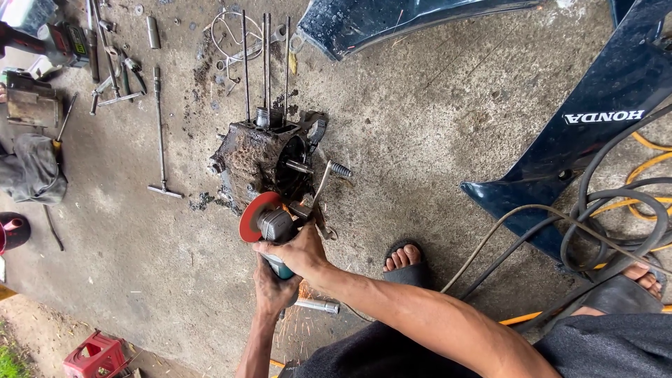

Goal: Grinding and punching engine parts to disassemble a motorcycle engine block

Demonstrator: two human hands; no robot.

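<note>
My left hand (273, 288) is wrapped around the teal body of an angle grinder (277, 227). My right hand (297, 250) clamps over its grey head from the right. The grinder's red disc (253, 214) stands on edge against the lower side of a dirty engine crankcase (260, 155) lying on the concrete. Long studs (266, 59) stick out of the case's far end and a bent kick lever (327, 180) lies along its right side. Orange sparks (302, 292) fly near my left wrist.
A T-handle wrench (160, 133) and loose tools (115, 70) lie to the left. Dark blue fairing panels (595, 140) lie at right, with grey hoses (616, 224) coiled beside them. My sandalled feet (404, 260) are near. A metal tube (318, 306) and red crate (94, 355) sit low.
</note>
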